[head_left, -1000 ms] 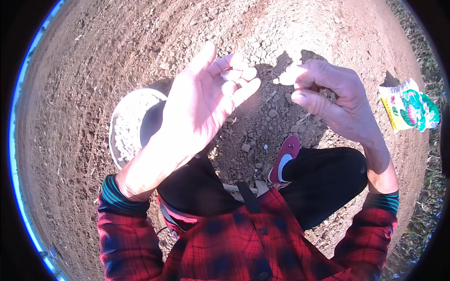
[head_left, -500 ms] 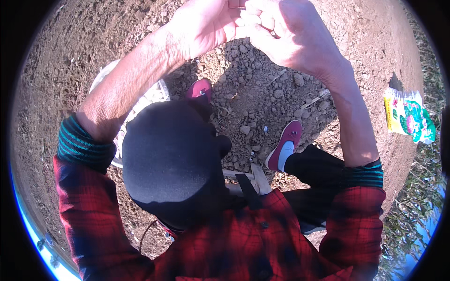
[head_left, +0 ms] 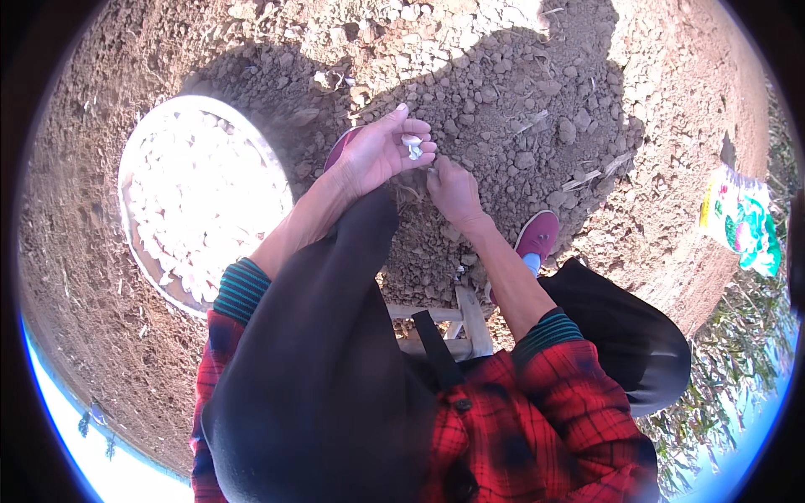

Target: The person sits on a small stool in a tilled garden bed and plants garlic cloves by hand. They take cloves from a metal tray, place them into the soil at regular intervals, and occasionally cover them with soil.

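My left hand [head_left: 379, 156] is palm up over the soil, with its thumb raised. Small white pieces that look like garlic cloves [head_left: 412, 147] rest in its cupped fingers. Just right of it, and a little lower, my right hand [head_left: 454, 194] is closed, knuckles up. A small pale bit shows at its fingertips, too small to name. At my left, a wide round basin [head_left: 126, 210] holds many similar whitish cloves [head_left: 201, 201], bleached by the sun.
Cloddy soil [head_left: 503, 109] lies ahead, partly in my shadow. A wooden stool [head_left: 474, 323] is under me. My maroon shoe [head_left: 537, 233] stands right of the hands. A green, yellow and white plastic bag [head_left: 742, 220] lies far right, beside leafy plants [head_left: 721, 394].
Both hands have come down from the top of the view to near my knees and drawn slightly apart. The basin, mostly hidden before, now shows, along with the white pieces in my left hand.
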The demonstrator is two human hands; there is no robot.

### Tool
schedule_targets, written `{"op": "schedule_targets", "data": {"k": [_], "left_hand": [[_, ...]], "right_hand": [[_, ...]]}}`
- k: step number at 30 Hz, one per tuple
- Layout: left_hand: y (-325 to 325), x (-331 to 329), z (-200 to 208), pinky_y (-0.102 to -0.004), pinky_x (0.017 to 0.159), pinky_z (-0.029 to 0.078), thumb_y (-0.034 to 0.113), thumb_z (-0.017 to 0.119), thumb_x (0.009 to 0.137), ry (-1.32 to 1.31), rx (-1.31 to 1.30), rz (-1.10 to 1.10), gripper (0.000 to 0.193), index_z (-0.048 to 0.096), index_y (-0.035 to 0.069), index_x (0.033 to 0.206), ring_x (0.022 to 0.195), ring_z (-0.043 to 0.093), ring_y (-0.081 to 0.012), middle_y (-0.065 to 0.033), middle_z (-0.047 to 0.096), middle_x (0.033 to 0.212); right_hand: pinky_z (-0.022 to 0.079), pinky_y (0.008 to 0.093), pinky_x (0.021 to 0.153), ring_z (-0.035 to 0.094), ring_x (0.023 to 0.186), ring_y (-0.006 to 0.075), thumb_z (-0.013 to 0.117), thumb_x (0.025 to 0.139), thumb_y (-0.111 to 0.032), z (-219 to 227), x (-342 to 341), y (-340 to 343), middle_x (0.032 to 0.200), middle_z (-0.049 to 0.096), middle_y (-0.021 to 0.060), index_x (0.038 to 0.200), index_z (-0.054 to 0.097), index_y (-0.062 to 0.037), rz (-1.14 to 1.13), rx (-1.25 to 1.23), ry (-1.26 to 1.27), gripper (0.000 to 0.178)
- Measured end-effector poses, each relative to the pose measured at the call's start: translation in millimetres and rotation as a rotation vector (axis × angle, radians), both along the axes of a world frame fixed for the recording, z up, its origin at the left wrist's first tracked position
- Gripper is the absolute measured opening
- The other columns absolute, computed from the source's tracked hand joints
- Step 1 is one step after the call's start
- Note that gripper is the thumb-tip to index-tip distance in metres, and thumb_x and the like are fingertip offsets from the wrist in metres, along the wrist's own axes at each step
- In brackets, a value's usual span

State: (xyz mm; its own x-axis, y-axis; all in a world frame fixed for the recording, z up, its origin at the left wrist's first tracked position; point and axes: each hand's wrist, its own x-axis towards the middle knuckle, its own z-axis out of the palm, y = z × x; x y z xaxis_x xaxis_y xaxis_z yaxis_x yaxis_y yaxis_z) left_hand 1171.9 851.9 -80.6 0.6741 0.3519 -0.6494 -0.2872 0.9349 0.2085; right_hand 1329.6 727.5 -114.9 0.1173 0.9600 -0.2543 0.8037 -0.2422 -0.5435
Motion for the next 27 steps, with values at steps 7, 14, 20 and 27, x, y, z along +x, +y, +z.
{"op": "schedule_targets", "data": {"k": [7,14,20,27], "left_hand": [[-18,-27,-20,-0.0432,0.095,0.050,0.039,0.038,0.101,-0.075,-0.011,0.160,0.053,0.053,-0.009,0.117,0.103,0.061,-0.0287,-0.0197,0.059,0.113],[-23,-26,-25,-0.0406,0.104,0.041,0.040,0.029,0.103,-0.162,0.083,0.172,0.058,0.042,-0.007,0.133,0.116,0.054,-0.0262,-0.0171,0.053,0.126],[-26,-17,-29,-0.0363,0.102,0.041,0.047,0.031,0.101,-0.186,0.045,0.111,0.060,0.043,-0.003,0.132,0.115,0.053,-0.0218,-0.0129,0.054,0.124],[-31,-14,-18,-0.0343,0.102,0.041,0.052,0.038,0.098,-0.106,0.021,0.016,0.059,0.047,-0.001,0.125,0.115,0.053,-0.0201,-0.0122,0.053,0.124]], "right_hand": [[0.051,0.0502,0.062,0.063,0.069,0.0401,0.058,0.080,-0.012,-28,-6,7,0.075,0.063,0.0202,0.083,0.053,-0.0028,0.064,-0.004,-0.171,0.011],[0.054,0.0459,0.065,0.067,0.071,0.0383,0.058,0.075,-0.003,29,4,45,0.076,0.066,0.0211,0.083,0.064,-0.0035,0.199,-0.314,-0.288,0.010],[0.052,0.0402,0.068,0.064,0.076,0.0311,0.056,0.087,-0.013,68,-26,61,0.088,0.062,0.0115,0.091,0.066,-0.0095,0.084,0.164,0.126,0.011],[0.051,0.0421,0.077,0.061,0.083,0.0351,0.058,0.085,-0.011,49,-21,54,0.096,0.056,0.0138,0.104,0.064,-0.0129,0.081,0.061,0.281,0.020]]}}
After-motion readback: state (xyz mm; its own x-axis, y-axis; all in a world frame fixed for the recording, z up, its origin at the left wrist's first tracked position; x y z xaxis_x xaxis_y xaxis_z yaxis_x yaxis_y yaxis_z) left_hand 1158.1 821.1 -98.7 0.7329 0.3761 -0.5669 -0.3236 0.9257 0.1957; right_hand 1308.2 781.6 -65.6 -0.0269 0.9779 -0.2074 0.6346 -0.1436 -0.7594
